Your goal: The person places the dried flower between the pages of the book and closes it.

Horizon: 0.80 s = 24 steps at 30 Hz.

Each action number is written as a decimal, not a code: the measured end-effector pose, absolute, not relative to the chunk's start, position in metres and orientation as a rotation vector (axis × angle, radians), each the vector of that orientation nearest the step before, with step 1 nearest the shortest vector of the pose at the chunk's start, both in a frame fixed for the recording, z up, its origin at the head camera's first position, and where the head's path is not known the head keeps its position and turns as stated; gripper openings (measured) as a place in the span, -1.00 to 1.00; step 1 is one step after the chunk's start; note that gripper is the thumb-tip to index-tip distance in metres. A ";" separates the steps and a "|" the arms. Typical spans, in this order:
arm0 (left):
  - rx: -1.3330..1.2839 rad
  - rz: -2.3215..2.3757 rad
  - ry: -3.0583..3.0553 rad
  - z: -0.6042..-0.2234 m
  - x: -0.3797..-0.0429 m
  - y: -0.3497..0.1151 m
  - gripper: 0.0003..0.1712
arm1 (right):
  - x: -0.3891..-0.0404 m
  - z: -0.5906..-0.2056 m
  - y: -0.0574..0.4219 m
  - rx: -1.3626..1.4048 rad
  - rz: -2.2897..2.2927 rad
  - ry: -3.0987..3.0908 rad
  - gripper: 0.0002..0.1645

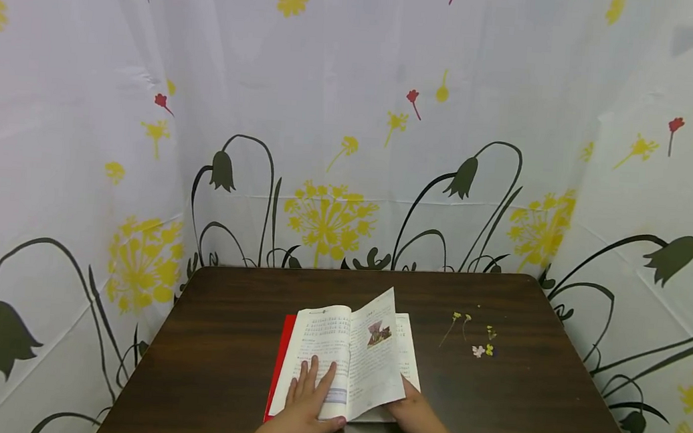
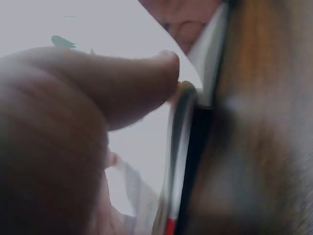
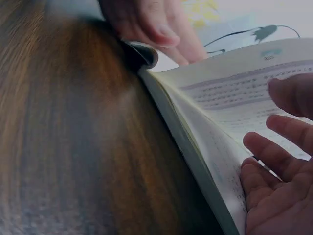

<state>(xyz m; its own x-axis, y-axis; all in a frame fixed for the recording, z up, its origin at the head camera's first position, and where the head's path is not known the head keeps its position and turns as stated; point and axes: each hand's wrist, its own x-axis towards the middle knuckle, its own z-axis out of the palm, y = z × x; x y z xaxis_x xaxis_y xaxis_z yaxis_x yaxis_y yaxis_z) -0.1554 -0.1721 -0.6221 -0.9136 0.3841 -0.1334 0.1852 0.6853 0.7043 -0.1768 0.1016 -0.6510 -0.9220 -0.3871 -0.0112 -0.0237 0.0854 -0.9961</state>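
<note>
An open book (image 1: pixel 314 335) with a red edge (image 1: pixel 284 346) lies on the dark wooden table. My left hand (image 1: pixel 301 411) presses flat on its left page, fingers spread and thumb near the bottom of the spine. One leaf (image 1: pixel 373 352), with a small printed picture, stands raised at a slant over the right side. My right hand (image 1: pixel 419 413) is at the lower right, partly hidden behind that leaf. The right wrist view shows the same hand (image 3: pixel 283 171) with loosely bent fingers against the pages and the thumb apart from them.
Right of the book lie small dried flowers: thin-stemmed yellow ones (image 1: pixel 456 316), a pale pink one (image 1: pixel 478 351) and a yellow one (image 1: pixel 490 350). A white curtain (image 1: pixel 358 56) with printed flowers hangs behind the table (image 1: pixel 223 342).
</note>
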 end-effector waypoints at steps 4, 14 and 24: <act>0.453 1.023 2.692 -0.623 -0.154 -0.184 0.14 | -0.180 -0.655 0.098 -0.603 -1.853 2.118 -0.42; 0.269 0.904 2.829 -0.634 -0.158 -0.229 0.19 | -0.178 -0.660 0.093 -0.746 -1.661 2.311 -0.32; 0.296 0.986 2.796 -0.630 -0.160 -0.237 0.13 | -0.173 -0.657 0.083 -1.289 -1.124 2.701 -0.12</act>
<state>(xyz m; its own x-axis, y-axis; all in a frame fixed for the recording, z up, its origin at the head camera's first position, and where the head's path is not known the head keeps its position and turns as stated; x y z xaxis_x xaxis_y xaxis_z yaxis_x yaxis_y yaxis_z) -0.1599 -0.2372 -0.6296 -0.9673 0.2385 -0.0860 0.1319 0.7631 0.6327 -0.1726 0.0835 -0.6573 -0.6736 -0.6613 0.3301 -0.7003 0.4283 -0.5711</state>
